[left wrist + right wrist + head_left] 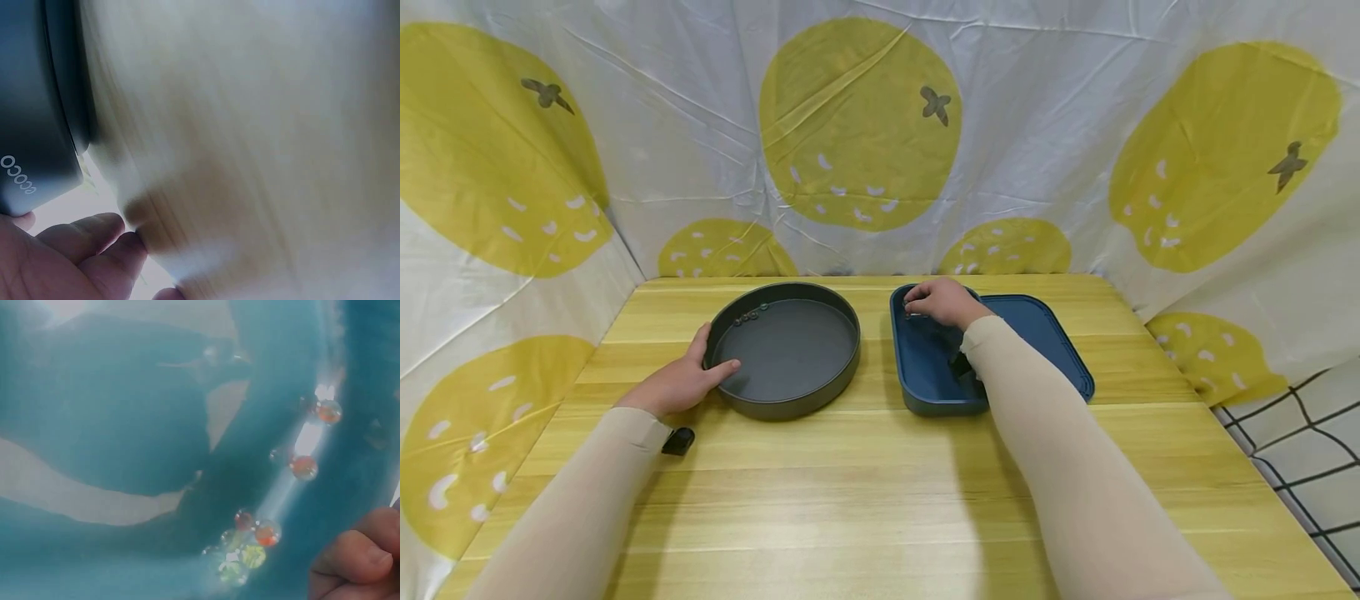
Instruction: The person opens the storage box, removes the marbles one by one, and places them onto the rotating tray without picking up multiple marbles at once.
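Observation:
On the left of the table stands a round dark grey pan (790, 354). My left hand (677, 381) grips its near-left side, thumb over the rim and fingers along the outer wall, which is marked "ecoco" in the left wrist view. Small glass marbles (751, 316) lie inside the pan at its far-left wall. My right hand (945, 302) reaches into the far-left corner of a blue rectangular tray (925, 367), its fingers curled. Clear, orange and yellow marbles (267, 533) lie along the tray's edge beside the fingers; I cannot tell whether the fingertips hold one.
A second flat blue piece (1037, 329), rectangular with rounded corners, lies just right of the tray, partly behind the right forearm. The wooden table (850, 492) ends at a fruit-printed curtain (857, 125). White cloth with black grid lines (1307, 450) hangs at the right.

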`<state>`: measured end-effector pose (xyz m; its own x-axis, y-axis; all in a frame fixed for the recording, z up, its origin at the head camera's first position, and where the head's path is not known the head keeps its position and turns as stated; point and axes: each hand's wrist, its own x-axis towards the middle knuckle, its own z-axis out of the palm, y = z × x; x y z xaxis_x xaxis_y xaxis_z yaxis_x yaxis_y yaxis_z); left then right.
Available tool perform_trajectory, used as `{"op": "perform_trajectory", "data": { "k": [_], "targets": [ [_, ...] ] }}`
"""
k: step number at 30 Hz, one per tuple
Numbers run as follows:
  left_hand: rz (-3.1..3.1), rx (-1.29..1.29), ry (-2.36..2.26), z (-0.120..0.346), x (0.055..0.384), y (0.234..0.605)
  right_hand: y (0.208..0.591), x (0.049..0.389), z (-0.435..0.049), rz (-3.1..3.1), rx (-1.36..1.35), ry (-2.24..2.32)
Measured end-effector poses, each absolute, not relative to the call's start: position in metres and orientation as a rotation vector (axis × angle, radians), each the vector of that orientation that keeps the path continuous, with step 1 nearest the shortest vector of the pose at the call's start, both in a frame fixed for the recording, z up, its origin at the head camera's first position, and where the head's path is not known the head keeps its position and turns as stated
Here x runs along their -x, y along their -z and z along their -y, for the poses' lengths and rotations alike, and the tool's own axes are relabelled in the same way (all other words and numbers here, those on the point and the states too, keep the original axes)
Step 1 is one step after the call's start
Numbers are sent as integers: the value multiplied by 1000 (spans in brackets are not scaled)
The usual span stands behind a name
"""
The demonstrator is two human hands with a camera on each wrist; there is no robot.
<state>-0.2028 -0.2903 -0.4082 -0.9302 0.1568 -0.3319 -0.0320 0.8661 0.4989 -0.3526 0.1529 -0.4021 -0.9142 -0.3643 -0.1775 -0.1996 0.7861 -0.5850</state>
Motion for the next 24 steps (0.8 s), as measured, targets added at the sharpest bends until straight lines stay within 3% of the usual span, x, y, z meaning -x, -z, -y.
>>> {"op": "perform_trajectory", "data": {
  "k": [9,24],
  "targets": [
    [-2666,-85,-725,292,203,409,383,346,-146,-2664,430,978],
    [-2669,-97,-733,292,203,409,356,341,-97,-2647,592,976]
  ]
}}
